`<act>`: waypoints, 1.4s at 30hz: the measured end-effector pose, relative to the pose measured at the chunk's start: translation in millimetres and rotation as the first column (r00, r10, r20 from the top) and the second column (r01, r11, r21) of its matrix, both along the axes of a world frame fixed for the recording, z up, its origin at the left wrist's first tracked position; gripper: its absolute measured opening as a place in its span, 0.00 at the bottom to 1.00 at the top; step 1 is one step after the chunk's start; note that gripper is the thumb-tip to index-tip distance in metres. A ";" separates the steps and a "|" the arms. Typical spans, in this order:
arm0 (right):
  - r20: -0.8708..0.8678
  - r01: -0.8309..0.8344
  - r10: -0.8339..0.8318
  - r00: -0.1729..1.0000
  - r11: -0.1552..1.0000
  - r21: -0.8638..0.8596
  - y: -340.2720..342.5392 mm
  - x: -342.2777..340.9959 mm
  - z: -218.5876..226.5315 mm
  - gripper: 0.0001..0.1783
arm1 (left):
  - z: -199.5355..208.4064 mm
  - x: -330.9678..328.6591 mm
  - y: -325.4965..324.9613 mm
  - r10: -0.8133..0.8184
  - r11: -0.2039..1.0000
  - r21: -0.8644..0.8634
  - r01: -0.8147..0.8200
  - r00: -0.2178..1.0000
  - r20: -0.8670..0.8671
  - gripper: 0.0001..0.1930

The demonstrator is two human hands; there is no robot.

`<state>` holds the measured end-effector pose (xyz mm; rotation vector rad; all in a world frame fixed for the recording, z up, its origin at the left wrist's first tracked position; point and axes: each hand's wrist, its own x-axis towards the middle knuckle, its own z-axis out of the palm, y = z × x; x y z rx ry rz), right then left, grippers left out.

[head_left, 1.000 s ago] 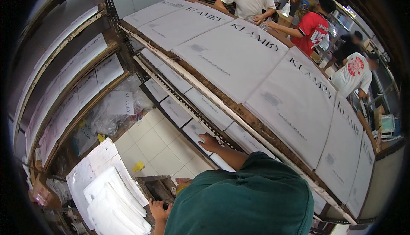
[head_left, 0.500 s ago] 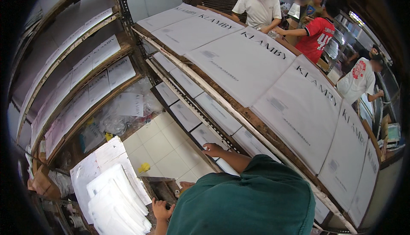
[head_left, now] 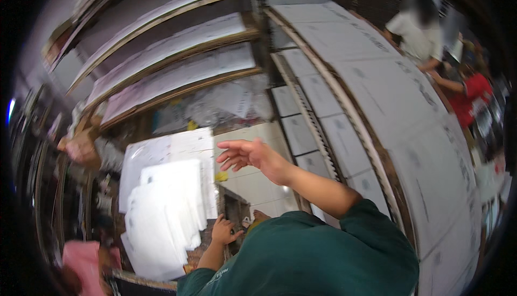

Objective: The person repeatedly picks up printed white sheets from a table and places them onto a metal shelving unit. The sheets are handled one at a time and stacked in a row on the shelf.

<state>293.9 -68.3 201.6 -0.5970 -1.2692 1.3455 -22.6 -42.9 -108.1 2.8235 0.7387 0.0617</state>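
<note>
My right hand (head_left: 253, 159) is raised over the tiled floor with its fingers stretched out and apart, holding nothing. It points toward a fanned stack of white sheets or flat bags (head_left: 167, 210), whose exact kind I cannot make out. The stack lies on a marked white board (head_left: 191, 142) on the work table. My left hand (head_left: 225, 232) rests at the table's dark wooden edge, right beside the stack, its fingers spread and nothing visible in them.
On the right stands a long rack topped with large white printed sheets (head_left: 371, 83), with lower tiers beneath. Shelves (head_left: 177, 89) with similar sheets line the back left. Clear plastic (head_left: 215, 102) lies below them. Other people (head_left: 420, 29) work beyond the rack; someone in pink (head_left: 81, 263) is at lower left.
My right hand has left the lower tier of the rack and swung up and left over the floor. The view has turned left, and the left hand's fingers have spread at the table edge.
</note>
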 end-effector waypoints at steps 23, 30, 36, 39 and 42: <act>-0.481 0.041 0.392 0.784 0.741 0.670 -99.4 -140.8 137.4 0.46 | -8.1 -9.9 0.0 0.016 0.999 0.038 -0.017 0.999 0.042 0.30; -0.304 -0.022 0.411 0.860 0.624 0.781 -85.2 -127.5 118.1 0.43 | -4.3 -10.3 -1.4 0.010 0.999 0.045 -0.011 1.000 0.006 0.31; 0.060 -0.066 0.028 0.998 0.360 0.930 -63.5 -83.6 103.5 0.24 | -59.4 -16.8 8.5 -0.011 0.999 0.041 0.008 0.996 0.083 0.32; 0.289 -0.088 -0.388 0.875 0.459 0.884 -22.0 -56.8 67.6 0.10 | -35.7 -19.5 1.3 0.059 0.998 -0.009 -0.059 0.998 -0.005 0.32; 0.496 0.190 -0.404 0.769 0.884 0.427 15.8 -21.7 2.4 0.15 | 9.2 -1.9 -4.4 0.056 0.998 0.037 -0.053 0.994 -0.093 0.32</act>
